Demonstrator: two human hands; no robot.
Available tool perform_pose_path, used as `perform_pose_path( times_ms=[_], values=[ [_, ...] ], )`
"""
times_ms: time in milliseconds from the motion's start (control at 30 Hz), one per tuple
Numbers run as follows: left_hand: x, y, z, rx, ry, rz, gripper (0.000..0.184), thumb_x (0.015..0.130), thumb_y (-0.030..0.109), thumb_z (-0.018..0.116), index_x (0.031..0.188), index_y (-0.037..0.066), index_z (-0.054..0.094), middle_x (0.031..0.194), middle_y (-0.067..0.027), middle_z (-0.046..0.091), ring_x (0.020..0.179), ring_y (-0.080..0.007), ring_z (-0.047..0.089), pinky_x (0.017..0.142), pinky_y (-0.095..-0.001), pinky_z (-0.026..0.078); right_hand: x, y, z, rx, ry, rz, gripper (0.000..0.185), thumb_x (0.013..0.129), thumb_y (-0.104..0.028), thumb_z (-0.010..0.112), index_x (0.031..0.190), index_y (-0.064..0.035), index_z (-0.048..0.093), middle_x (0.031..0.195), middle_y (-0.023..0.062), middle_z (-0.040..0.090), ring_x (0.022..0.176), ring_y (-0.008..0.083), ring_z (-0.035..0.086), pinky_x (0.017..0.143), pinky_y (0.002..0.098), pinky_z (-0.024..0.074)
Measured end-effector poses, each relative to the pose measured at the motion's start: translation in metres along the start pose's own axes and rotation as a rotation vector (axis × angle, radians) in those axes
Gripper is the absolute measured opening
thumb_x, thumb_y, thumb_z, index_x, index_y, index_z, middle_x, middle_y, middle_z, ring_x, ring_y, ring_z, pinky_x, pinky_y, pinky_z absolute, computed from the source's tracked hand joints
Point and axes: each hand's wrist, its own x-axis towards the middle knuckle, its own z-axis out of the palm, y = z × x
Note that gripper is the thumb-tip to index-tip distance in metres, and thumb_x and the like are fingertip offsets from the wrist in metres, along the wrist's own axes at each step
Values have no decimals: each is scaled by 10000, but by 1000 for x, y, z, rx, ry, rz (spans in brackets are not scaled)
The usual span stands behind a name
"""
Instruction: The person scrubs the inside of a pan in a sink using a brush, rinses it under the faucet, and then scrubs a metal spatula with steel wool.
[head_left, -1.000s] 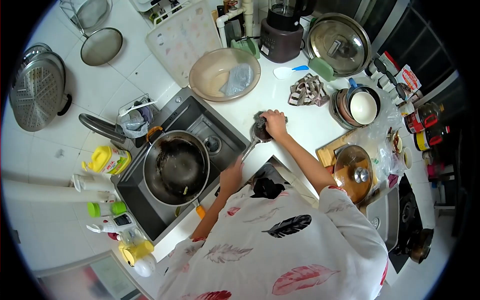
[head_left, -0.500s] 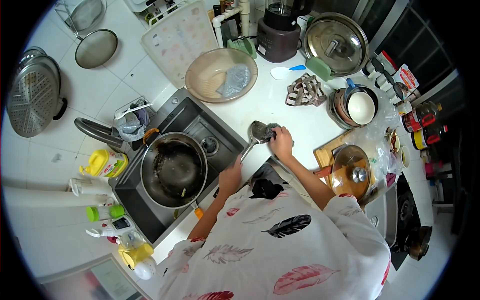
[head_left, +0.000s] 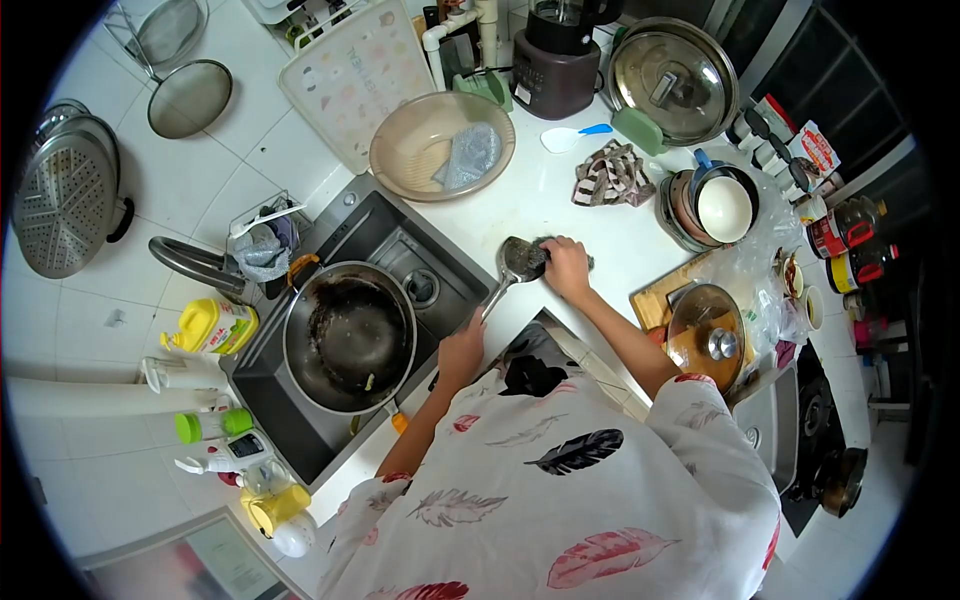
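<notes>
My left hand [head_left: 461, 356] is closed around the handle of a metal wok spatula [head_left: 522, 261], whose darkened head lies over the white counter near its front edge. My right hand [head_left: 567, 270] grips a dark grey steel wool scrubber [head_left: 543, 243], pressed against the right side of the spatula's head. Fingers cover most of the scrubber. Left of my hands, a large blackened wok [head_left: 350, 338] rests over the grey double sink [head_left: 262, 400], with a small greenish scrap inside it.
Behind my hands stand a beige basin [head_left: 400, 178] with a plastic bag inside and a striped cloth [head_left: 612, 175]. Stacked bowls [head_left: 724, 210] and a glass lid [head_left: 706, 335] on a wooden board are at right. Several bottles [head_left: 212, 327] line the sink's left side.
My right hand has shifted slightly up and right along with the scrubber, which stays at the spatula's head. My left hand keeps its hold on the handle.
</notes>
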Motion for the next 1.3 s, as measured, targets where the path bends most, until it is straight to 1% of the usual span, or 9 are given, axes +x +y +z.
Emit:
perform_pose_path(
  times_ms=[100, 300, 467, 900, 967, 1033, 1100, 1167, 1300],
  values=[
    [0, -1, 2, 62, 44, 36, 359, 866, 257, 436, 1196, 118, 410, 517, -128, 541, 433, -290, 544, 397, -387, 426, 19, -1, 8, -39, -20, -129, 203, 617, 3, 529, 783, -77, 616, 755, 89, 572, 783, 256, 536, 685, 378, 374],
    [-1, -1, 2, 72, 57, 32, 344, 866, 254, 433, 1185, 125, 423, 524, -135, 542, 440, -300, 546, 402, -392, 434, 58, -17, 34, -72, -123, -347, 224, 638, -5, 512, 811, -103, 617, 786, 59, 572, 820, 239, 524, 718, 383, 369],
    [1, 3, 3, 38, 65, -21, 341, 878, 257, 413, 1201, 151, 426, 541, -147, 541, 455, -316, 542, 424, -397, 434, 47, -6, 25, -21, -126, -361, 264, 620, 16, 524, 846, -99, 597, 796, 68, 560, 835, 245, 511, 717, 379, 370],
    [0, 8, -4, 52, 8, -39, 325, 863, 255, 429, 1170, 149, 427, 572, -141, 566, 493, -312, 568, 447, -412, 456, 11, 23, -2, -55, -135, -277, 320, 596, 32, 520, 884, -88, 591, 819, 94, 571, 814, 265, 509, 708, 378, 389],
    [-1, 6, -2, 37, 13, -47, 324, 862, 254, 430, 1167, 145, 425, 579, -142, 569, 499, -312, 570, 451, -412, 458, 24, 26, 1, 117, -147, -80, 318, 606, 22, 530, 904, -78, 583, 796, 121, 586, 778, 293, 542, 700, 379, 425],
    [-2, 2, 1, 22, 14, -48, 324, 861, 254, 432, 1164, 141, 424, 586, -143, 572, 505, -312, 572, 455, -411, 460, 33, 35, 5, 186, -109, -17, 308, 638, -4, 550, 937, -72, 574, 780, 150, 598, 728, 303, 571, 677, 359, 453],
    [-2, 1, 3, 21, 60, 14, 342, 862, 254, 430, 1181, 136, 404, 587, -142, 573, 507, -312, 573, 453, -408, 458, 43, 44, 7, 379, -45, 253, 296, 666, -39, 572, 961, -72, 574, 790, 159, 604, 702, 291, 585, 647, 352, 457],
    [-3, 2, 4, 28, 76, 34, 346, 862, 254, 430, 1185, 133, 403, 581, -137, 573, 499, -309, 572, 446, -405, 456, 50, 54, 6, 375, 76, 284, 302, 678, -79, 598, 980, -79, 579, 802, 162, 607, 722, 280, 591, 656, 335, 459],
    [-2, 5, 3, 87, 3, -12, 347, 858, 255, 435, 1182, 133, 417, 562, -122, 569, 472, -294, 566, 426, -398, 449, 48, 60, -3, 243, 12, 158, 298, 661, -77, 592, 959, -78, 593, 846, 141, 602, 764, 291, 579, 679, 351, 457]
  ],
)
